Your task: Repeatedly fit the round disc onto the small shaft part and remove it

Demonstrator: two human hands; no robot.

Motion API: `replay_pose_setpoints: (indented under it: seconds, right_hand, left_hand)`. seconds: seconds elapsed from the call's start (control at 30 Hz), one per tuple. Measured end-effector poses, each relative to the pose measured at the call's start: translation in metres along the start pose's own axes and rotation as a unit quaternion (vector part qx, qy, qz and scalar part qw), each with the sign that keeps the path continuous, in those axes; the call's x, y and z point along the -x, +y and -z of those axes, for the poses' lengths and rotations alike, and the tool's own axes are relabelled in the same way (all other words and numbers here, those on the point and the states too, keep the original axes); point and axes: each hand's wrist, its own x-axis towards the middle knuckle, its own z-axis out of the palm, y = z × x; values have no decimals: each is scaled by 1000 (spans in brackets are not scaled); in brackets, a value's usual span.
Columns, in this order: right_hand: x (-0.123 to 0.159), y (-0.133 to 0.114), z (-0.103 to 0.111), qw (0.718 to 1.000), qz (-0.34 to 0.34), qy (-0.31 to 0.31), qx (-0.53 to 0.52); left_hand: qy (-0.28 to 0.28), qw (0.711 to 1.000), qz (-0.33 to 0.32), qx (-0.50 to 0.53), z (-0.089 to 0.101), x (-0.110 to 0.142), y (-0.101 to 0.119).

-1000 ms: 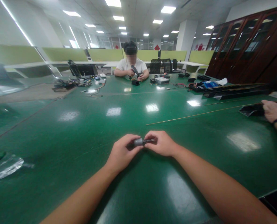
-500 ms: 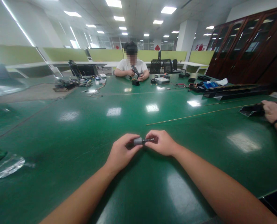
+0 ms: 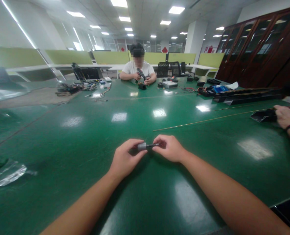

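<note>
Over the green table (image 3: pixel 93 137), my left hand (image 3: pixel 125 156) is closed around a small grey cylinder (image 3: pixel 142 146), thumb below and fingers above. A thin dark shaft (image 3: pixel 150 146) sticks out of the cylinder's right end; its exact kind is too small to tell. At the shaft's far end, the thumb and fingers of my right hand (image 3: pixel 168 148) are closed in a pinch. The shaft lies roughly level between the two hands.
A thin brass-coloured rod (image 3: pixel 184 125) lies beyond my hands. At right a co-worker's hand (image 3: pixel 287 117) rests on a black channel piece (image 3: pixel 263 115). Across the table a person (image 3: pixel 138 70) holds a dark power tool (image 3: pixel 141 73). A clear plastic object (image 3: pixel 8 174) sits at left.
My left hand and the grey cylinder have shifted slightly left and up. More of the shaft shows between my hands, and the right fingers are now nearer its tip.
</note>
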Motion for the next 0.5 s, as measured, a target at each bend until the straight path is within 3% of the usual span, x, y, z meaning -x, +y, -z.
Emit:
replay_pose_setpoints:
  seconds: [0.5]
  right_hand:
    - [-1, 0, 0, 999, -35, -3, -18]
  left_hand:
    - [10, 1000, 13, -8, 5, -1, -1]
